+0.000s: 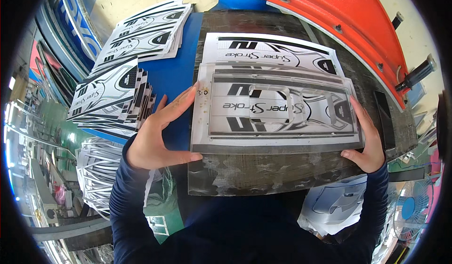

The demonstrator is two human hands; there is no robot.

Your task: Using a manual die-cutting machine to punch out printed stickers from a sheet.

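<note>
A clear rectangular cutting die (226, 145) lies over a white printed sheet (278, 56) with black and grey graphics, which shows through it and sticks out beyond its far edge. My left hand (157, 139) grips the die's left end, thumb at the near corner and fingers along the side. At the opposite end, my right hand (369, 139) holds the edge between its thumb, at the near side, and its fingers. Both sheet and die rest on a dark, scuffed board (254, 174).
To the left, stacks of printed sheets (141, 35) and cut printed pieces (101, 92) lie on a blue surface (174, 80). White scrap strips (99, 170) hang below them. A large red machine part (325, 9) with black knobs curves along the far right. Crumpled sheets (334, 205) sit beneath the board.
</note>
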